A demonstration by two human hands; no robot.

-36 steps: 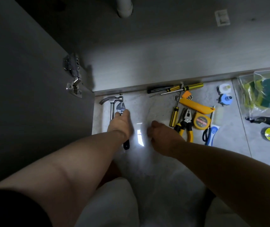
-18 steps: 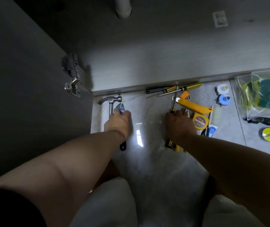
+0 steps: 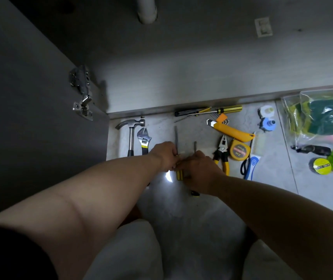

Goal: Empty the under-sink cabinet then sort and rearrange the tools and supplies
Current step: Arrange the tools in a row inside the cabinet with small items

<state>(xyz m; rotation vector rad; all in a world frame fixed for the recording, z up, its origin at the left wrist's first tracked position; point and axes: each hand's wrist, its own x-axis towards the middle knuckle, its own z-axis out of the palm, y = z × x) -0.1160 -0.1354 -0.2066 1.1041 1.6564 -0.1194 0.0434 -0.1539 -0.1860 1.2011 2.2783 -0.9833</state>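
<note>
Screwdrivers (image 3: 179, 173), two, on floor tiles (image 3: 202, 219) between wrench (image 3: 144, 139) and pliers (image 3: 221, 151), shafts pointing toward cabinet (image 3: 181, 73); pinched at handles by left hand (image 3: 164, 156) and right hand (image 3: 199, 171), both equally near

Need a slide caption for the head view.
Both hands, left hand and right hand, line up two screwdrivers between wrench and pliers.

Hammer (image 3: 130, 136) lies leftmost on the floor (image 3: 202, 209), wrench (image 3: 144, 139) just right of it; pliers (image 3: 222, 152), tape measure (image 3: 239, 149) and brush (image 3: 252, 156) lie further right, bag (image 3: 319, 116) at far right
</note>
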